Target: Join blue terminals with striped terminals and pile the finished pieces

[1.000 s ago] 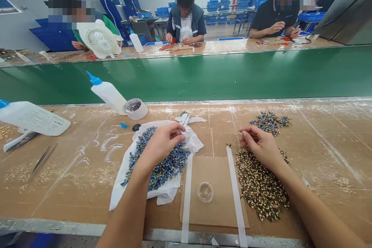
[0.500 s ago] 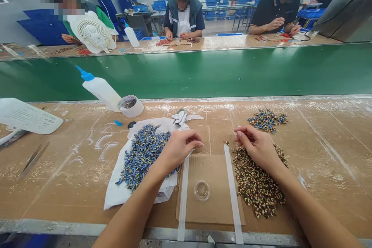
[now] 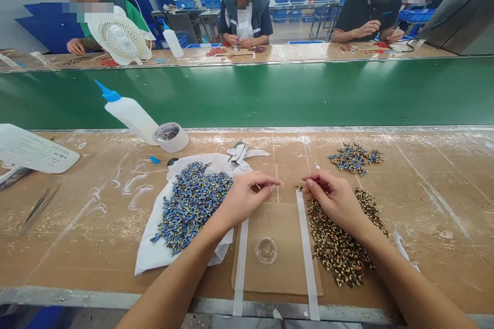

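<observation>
Head view looks down on our two hands, which meet over the middle of the surface, a little back from its near edge. Our left hand [image 3: 241,198] lies at the right border of the heap of blue pieces [image 3: 189,203], which sits on a white sheet [image 3: 154,257]. Its grip is closed to a fine pinch, thumb against forefinger, pointing right. Whatever is between the tips is too small to make out. Our right hand [image 3: 335,200] rests on the far end of the heap of dark speckled pieces [image 3: 339,247]. Its grip is pinched as well and points left, and again we cannot tell what it holds. The two pinches are near each other but apart, above the far edge of the cardboard pad [image 3: 281,272].

The pad has a white strip [image 3: 307,247] down each side, and a small clear cup [image 3: 266,250] stands on it nearer to us. A smaller heap [image 3: 353,157] lies towards the far edge on the right. A squeeze bottle [image 3: 127,113] and a tape roll [image 3: 172,137] sit at the far edge on the left, by the green belt [image 3: 270,92].

We judge the step in hand to be picking single pieces, one from each heap, and bringing them together. The next move would call for steady fingertips and exact lining-up, as the parts are tiny and slip easily.
</observation>
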The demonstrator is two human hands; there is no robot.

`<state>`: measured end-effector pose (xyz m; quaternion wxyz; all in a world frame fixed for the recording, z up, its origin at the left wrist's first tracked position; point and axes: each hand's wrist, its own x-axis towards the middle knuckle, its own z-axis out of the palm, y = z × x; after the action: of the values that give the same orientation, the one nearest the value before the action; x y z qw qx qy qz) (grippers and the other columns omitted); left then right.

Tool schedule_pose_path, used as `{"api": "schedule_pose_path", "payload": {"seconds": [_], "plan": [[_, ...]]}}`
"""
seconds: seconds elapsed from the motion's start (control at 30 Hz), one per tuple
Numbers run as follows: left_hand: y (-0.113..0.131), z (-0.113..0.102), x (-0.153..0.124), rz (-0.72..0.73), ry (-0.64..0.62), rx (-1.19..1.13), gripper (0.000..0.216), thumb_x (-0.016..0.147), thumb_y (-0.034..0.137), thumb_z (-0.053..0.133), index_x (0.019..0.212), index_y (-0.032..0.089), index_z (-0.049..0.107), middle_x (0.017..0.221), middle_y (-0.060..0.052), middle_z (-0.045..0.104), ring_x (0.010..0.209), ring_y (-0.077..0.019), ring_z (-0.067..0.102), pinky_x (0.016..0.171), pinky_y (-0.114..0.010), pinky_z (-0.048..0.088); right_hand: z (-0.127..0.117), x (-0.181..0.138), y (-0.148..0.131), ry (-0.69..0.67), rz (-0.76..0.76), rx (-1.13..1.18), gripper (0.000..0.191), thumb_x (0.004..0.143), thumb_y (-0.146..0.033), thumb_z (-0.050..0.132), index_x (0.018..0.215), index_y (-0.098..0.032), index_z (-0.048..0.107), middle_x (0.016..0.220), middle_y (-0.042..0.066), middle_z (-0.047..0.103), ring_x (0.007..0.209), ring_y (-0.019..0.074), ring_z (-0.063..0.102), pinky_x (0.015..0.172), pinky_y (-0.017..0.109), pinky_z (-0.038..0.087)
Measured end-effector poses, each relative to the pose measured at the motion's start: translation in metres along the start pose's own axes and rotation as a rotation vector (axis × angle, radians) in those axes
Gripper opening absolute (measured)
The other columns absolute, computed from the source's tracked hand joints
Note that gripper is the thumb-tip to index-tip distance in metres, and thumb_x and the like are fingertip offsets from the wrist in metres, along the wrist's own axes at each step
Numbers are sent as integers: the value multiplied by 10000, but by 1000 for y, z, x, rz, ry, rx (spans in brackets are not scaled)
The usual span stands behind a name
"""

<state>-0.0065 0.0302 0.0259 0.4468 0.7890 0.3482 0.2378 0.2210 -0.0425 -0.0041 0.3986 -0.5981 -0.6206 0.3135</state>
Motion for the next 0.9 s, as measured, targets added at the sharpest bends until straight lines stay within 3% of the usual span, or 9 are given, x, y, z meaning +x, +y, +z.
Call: {"api": "schedule_pose_path", "payload": {"seconds": [0.17,0.27,0.4,0.63,0.9], "plan": [[-4,13,0,8,-28,-32,213,920,178,489,1010,172,681,982,-55,679,870,-166,593,761,-298,448,19,-18,-26,-324,-71,142,212,950,-333,484,860,-197,619,721,10,656,649,143,596,625,268,454],[-12,20,0,-16,-43,23,199,898,157,518,1024,159,672,928,-60,690,782,-158,596,717,-294,449,32,-29,-35,-450,-54,164,223,948,-360,495,886,-198,635,740,16,647,668,146,578,619,264,439],[-22,27,-1,-34,-76,-32,241,871,110,526,1089,155,617,836,-50,682,709,-139,599,690,-274,461,41,-36,-37,-522,-39,168,195,911,-373,566,964,-203,645,759,16,625,685,150,555,617,262,428],[-22,30,-3,9,-55,-142,139,913,98,395,926,160,518,768,-10,605,653,-103,541,623,-220,426,44,-36,-32,-550,25,187,151,906,-320,586,971,-204,657,754,7,626,663,130,548,593,238,423],[-20,29,-3,45,-65,-2,143,829,63,500,858,144,614,727,4,606,664,-110,522,617,-227,371,43,-36,-32,-540,8,163,124,914,-293,580,931,-204,664,763,-3,647,673,117,558,617,224,427]]}}
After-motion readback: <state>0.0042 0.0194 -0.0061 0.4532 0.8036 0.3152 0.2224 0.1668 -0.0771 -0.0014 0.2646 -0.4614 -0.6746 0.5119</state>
